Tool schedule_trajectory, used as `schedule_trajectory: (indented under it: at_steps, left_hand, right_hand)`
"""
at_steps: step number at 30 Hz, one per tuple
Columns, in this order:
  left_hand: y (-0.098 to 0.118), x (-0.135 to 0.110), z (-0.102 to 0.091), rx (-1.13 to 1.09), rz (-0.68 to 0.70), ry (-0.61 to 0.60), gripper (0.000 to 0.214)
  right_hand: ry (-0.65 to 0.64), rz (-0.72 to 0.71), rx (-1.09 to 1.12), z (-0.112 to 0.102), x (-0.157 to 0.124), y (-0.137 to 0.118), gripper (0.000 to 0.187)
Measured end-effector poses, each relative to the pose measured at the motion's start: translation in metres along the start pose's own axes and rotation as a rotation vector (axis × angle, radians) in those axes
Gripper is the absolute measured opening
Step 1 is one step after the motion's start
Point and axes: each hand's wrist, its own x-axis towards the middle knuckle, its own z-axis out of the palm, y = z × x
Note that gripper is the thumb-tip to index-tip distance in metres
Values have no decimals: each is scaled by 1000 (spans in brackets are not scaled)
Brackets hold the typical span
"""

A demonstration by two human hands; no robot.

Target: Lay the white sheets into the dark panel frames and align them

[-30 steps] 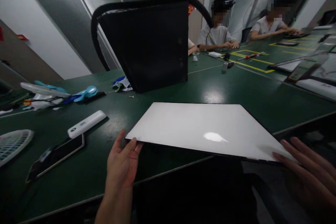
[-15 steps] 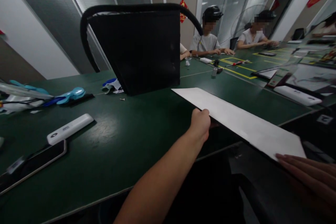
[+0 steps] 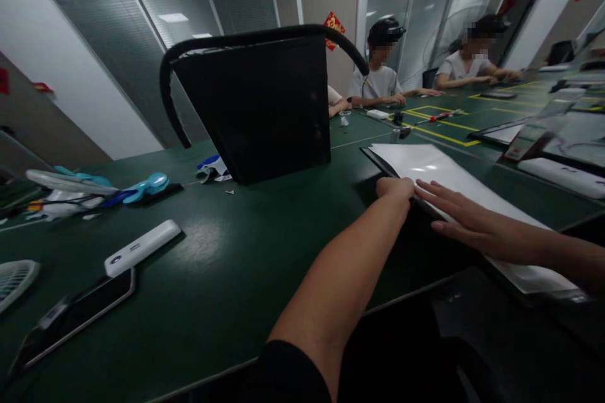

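Note:
A flat white board with a dark underside (image 3: 439, 170) lies on the green table (image 3: 227, 252) to my right, reaching past the table's near edge. My left hand (image 3: 396, 190) is curled at the board's left edge, gripping it. My right hand (image 3: 466, 217) lies flat on top of the board with its fingers stretched out and pointing left, close to my left hand.
A black bag with a looped handle (image 3: 265, 107) stands behind the board. A white power bank (image 3: 142, 247), a phone (image 3: 70, 318), a small fan (image 3: 12, 280) and blue-and-white items (image 3: 89, 186) lie at the left. Two people (image 3: 382, 69) sit at the far right.
The board has swung from in front of me to the right and now rests on the table. My left hand followed its edge; my right hand moved from its near corner onto its top.

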Motion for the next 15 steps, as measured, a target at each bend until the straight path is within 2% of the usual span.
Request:
schedule_trajectory:
  at_steps: [3,7,10,15]
  left_hand:
    - [-6,10,-2,65,15,31,34]
    - [-8,16,-8,65,23,56,36]
    - [-7,17,-11,35,6,32,37]
    - [-8,7,-23,-26,18,-2,37]
  right_hand:
    - [-65,4,5,15,13,7,84]
    - [-75,38,50,25,17,23,72]
    - [-55,59,71,26,22,39,67]
    - [-52,63,102,21,30,67,70]
